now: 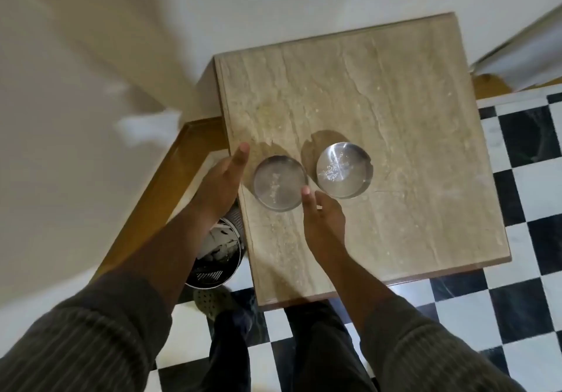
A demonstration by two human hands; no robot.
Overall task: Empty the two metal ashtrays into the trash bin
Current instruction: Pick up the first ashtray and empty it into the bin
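Two round metal ashtrays stand side by side on a beige stone table (380, 93). The left ashtray (278, 183) and the right ashtray (343, 171) each hold a little pale ash. My left hand (220, 183) is at the table's left edge, just left of the left ashtray, fingers stretched out and apart from it. My right hand (324, 219) is below and between the ashtrays, with one fingertip near the left ashtray's lower right rim. Neither hand holds anything. A perforated metal trash bin (217, 256) stands on the floor left of the table, partly hidden by my left forearm.
The table stands against a white wall, with a wooden skirting (170, 184) on the left. The floor (523, 315) is black and white checkered tile. My legs and a shoe (209, 300) are below the table's front edge.
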